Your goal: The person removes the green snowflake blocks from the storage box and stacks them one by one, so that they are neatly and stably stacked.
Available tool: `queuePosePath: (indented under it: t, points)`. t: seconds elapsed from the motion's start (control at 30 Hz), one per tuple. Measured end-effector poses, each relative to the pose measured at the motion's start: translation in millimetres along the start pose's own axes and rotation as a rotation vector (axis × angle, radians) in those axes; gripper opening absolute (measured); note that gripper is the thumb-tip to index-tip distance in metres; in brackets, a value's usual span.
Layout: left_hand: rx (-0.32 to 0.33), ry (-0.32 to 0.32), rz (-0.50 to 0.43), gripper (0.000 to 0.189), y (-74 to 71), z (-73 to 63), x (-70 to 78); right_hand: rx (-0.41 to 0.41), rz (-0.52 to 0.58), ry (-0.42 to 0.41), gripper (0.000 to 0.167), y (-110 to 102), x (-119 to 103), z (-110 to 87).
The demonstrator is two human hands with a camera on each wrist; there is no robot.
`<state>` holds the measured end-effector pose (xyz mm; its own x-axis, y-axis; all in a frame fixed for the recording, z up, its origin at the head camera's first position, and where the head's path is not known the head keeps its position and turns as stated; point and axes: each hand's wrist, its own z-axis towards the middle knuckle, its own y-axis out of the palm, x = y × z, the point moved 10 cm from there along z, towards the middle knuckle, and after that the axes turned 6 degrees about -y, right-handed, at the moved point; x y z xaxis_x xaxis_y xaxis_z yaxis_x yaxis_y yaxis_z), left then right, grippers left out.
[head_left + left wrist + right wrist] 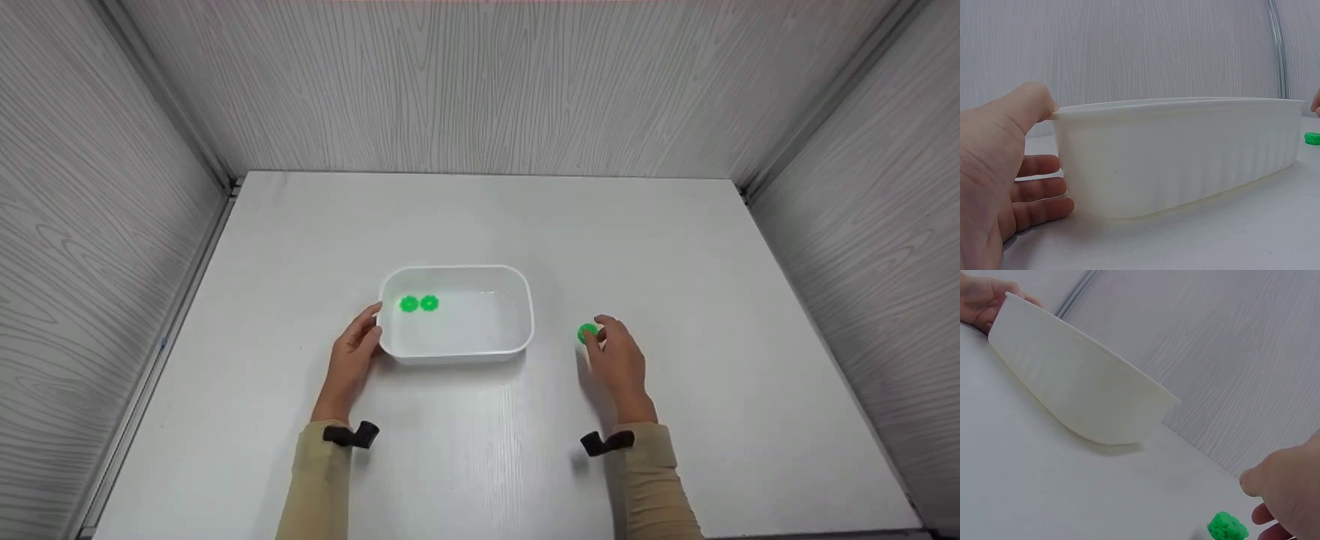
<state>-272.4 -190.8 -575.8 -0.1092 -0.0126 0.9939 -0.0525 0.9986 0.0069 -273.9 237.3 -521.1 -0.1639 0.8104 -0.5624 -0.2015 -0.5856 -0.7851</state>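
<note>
A white plastic tub (457, 352) stands upright on the table, with two flat green flower-shaped pieces (429, 303) side by side in its left half. My left hand (351, 361) holds the tub's left end, thumb at the rim and fingers against the outer wall in the left wrist view. To the right of the tub, another green knobbly piece (1227, 526) lies on the table. My right hand (619, 361) hovers over it, thumb and fingers apart. A gap shows between that hand and the piece in the left wrist view.
The white table (480, 217) is bounded by wood-grain panels at the back (480, 90), left (97, 247) and right (870, 247). Each wrist wears a black mount (352, 435) over a tan sleeve (319, 480).
</note>
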Motion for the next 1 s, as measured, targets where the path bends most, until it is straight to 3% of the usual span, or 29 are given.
queuePosePath:
  t: [0.47,0.8,1.0]
  points:
    - [0.006,0.01,0.007,0.043,-0.9,0.5,-1.1,0.096,-0.006,-0.16,0.028,-0.2,-43.9,9.4]
    - [0.011,0.01,0.033,0.043,-1.5,0.3,-0.3,0.098,0.015,-0.242,0.026,5.7,-75.9,15.0]
    - [-0.01,0.036,0.003,0.043,0.3,-0.2,1.4,0.133,0.013,-0.315,0.024,6.6,-93.5,18.8]
